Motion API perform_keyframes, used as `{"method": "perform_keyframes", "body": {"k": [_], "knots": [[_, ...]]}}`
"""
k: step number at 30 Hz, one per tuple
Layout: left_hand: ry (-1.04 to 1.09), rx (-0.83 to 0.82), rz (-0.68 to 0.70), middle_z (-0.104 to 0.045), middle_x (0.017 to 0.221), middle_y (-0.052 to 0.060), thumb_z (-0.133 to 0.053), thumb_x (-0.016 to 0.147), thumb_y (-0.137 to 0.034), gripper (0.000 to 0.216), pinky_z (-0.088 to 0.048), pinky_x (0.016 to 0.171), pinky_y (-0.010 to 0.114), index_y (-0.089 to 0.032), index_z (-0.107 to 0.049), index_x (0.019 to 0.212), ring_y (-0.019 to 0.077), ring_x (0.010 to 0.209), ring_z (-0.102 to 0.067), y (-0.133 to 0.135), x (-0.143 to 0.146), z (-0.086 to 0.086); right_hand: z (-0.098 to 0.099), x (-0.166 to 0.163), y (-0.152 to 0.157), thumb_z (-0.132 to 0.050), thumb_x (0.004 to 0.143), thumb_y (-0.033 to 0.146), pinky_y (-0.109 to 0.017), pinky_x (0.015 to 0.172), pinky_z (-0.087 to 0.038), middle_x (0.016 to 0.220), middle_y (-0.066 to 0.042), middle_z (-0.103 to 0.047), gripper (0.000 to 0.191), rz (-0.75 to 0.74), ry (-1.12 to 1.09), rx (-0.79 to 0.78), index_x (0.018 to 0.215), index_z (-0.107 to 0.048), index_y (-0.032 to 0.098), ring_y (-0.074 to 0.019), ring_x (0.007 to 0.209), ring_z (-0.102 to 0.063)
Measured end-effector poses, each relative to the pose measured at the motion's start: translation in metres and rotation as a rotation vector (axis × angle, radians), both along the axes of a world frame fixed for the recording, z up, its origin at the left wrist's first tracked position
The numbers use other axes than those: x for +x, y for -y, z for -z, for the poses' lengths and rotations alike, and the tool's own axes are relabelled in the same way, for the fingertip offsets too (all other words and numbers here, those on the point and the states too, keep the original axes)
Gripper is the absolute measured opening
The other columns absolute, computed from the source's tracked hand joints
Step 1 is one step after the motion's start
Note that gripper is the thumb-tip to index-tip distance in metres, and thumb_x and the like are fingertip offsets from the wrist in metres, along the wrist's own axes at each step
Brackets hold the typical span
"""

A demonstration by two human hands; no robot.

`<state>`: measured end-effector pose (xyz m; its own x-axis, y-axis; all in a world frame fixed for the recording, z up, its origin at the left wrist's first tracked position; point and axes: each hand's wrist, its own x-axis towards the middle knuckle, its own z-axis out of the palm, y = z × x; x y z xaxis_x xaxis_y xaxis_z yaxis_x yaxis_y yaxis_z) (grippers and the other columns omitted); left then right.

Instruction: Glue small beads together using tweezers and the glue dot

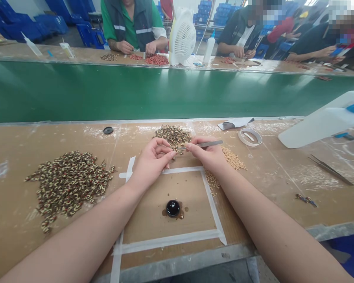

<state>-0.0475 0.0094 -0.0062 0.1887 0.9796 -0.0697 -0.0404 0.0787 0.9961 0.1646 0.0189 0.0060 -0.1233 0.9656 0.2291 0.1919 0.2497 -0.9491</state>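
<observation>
a wide brown surface (253, 196) is seen from above, with a square marked out on it in white tape (171, 237). on the left, a large heap of dark-and-cream patterned pieces (73, 184) is spread. over the middle, two bare hands are held close together: the left hand (150, 159) has its thumb and fingertips drawn together, though whether a piece is pinched between them cannot be told; by the right hand (208, 154), with fingers closed, slim metal tweezers (214, 144) are gripped. pale beads (233, 158) are scattered about the right wrist. the tweezers look light and stiff, best held along the flat shanks, as the fine points could be bent. inside the tape, a small black dish (166, 209) of dark liquid (174, 208) is set, ringed by brown spots (186, 209); it could easily be tipped. smallest are the loose pieces (181, 152) by the tweezer tips: likely light, hard and slippery, best taken by the edges with a gentle squeeze.
</observation>
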Motion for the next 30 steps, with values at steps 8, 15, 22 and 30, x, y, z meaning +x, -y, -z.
{"method": "perform_keyframes", "body": {"k": [8,15,22,30], "knots": [[-0.028,0.006,0.037,-0.071,0.087,-0.002,-0.086,0.084,-0.032,0.034,-0.046,0.049,0.021,-0.023,-0.059,0.102,0.0071,0.054,-0.058,0.002,0.004,-0.004,-0.002,0.003,-0.001,-0.077,0.089,0.042,-0.033,0.057,-0.027,0.058,0.003,-0.050,0.033,-0.020,0.044,-0.024,0.064,-0.068,0.021,-0.0130,0.059,-0.040],[-0.003,-0.028,0.013,-0.070,0.089,-0.002,-0.085,0.085,-0.032,0.033,-0.044,0.047,0.021,-0.023,-0.058,0.103,0.0063,0.051,-0.058,0.001,0.004,-0.007,-0.005,0.002,0.002,-0.075,0.090,0.037,-0.033,0.059,-0.030,0.058,0.003,-0.050,0.032,-0.009,0.054,0.017,0.063,-0.067,0.022,-0.0130,0.059,-0.041],[-0.001,-0.030,-0.019,-0.070,0.091,-0.002,-0.086,0.084,-0.034,0.036,-0.043,0.045,0.020,-0.023,-0.058,0.103,0.0055,0.050,-0.057,0.000,0.003,-0.005,0.001,0.003,-0.002,-0.074,0.093,0.049,-0.032,0.053,-0.026,0.056,0.004,-0.042,0.036,0.106,-0.125,-0.071,0.070,-0.069,0.022,-0.0128,0.054,-0.036],[0.043,-0.016,-0.030,-0.070,0.096,-0.001,-0.085,0.088,-0.037,0.033,-0.041,0.044,0.019,-0.024,-0.060,0.106,0.0044,0.050,-0.055,-0.001,-0.001,0.002,0.008,0.008,-0.014,-0.063,0.099,0.045,-0.030,0.056,-0.042,0.078,-0.002,-0.059,0.029,0.281,-0.252,-0.079,0.102,-0.081,0.022,-0.0146,0.065,-0.053]]}}
